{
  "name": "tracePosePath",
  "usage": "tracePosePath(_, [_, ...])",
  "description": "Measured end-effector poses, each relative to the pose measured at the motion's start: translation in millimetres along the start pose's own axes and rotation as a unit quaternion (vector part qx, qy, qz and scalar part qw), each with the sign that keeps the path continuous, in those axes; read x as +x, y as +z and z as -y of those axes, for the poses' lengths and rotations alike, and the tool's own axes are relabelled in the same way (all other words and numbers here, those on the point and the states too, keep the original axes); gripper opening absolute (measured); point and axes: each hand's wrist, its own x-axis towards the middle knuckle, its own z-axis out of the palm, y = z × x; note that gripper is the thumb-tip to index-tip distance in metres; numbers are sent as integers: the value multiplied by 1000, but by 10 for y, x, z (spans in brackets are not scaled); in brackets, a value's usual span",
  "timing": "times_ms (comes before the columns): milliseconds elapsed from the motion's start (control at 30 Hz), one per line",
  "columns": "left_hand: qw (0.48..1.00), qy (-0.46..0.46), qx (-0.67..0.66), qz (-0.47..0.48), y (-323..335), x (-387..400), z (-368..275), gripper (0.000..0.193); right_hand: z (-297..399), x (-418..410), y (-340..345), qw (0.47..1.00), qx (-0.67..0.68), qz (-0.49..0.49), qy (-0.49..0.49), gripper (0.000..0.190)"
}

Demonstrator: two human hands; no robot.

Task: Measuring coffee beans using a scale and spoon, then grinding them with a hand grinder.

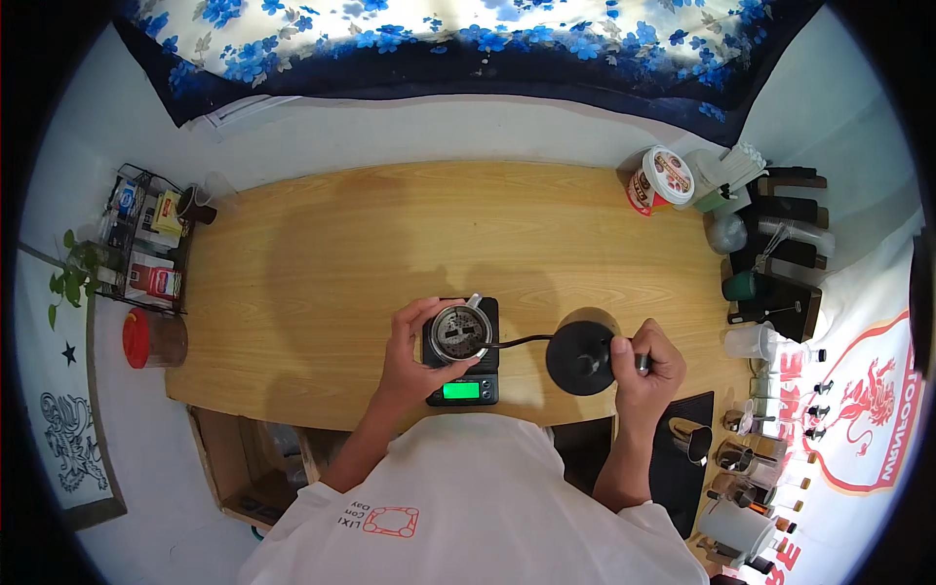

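A black digital scale [489, 307] with a green-lit display lies near the front edge of the wooden table. On it stands a round metal coffee filter [461, 330], with a perforated disc inside and a small tab at its far rim. My left hand [414, 349] curls around the filter's left side, thumb along the near side and fingers at the far side. In my right hand [649, 369] is the handle of a gooseneck kettle [582, 357] with a black lid. Its thin dark spout [523, 341] reaches left over the filter's rim; I cannot tell whether water is flowing.
A wire rack [146, 245] with packets and a red-lidded jar [155, 338] are at the left. A white-lidded tub [662, 179] stands at the back right, near straws [742, 162]. Cups and bottles line the right side. A metal pitcher [690, 442] rests on a black mat [669, 482].
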Motion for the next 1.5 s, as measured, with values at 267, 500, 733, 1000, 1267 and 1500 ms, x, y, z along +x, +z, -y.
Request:
tracePosePath(267, [1000, -4, -20, -8, -38, 16, -35, 88, 197, 70, 169, 991, -64, 57, -107, 47])
tracePosePath(500, [999, 11, -32, -7, -9, 57, -85, 87, 218, 126, 274, 988, -67, 33, -138, 46])
tracePosePath(733, [999, -5, -28, -19, -5, 48, -70, 86, 269, 154, 106, 984, -107, 1, -141, 44])
tracePosePath(1000, [1000, -1, 6, -28, 17, 55, -93, 81, 261, 102, 99, 983, -90, 23, -160, 47])
tracePosePath(1267, [998, 8, 66, -5, -13, 53, -140, 79, 278, 160, 125, 976, -102, -12, -190, 47])
tracePosePath(1500, [997, 15, 71, -15, -3, 57, -125, 78, 308, 185, 28, 972, -115, 20, -203, 47])
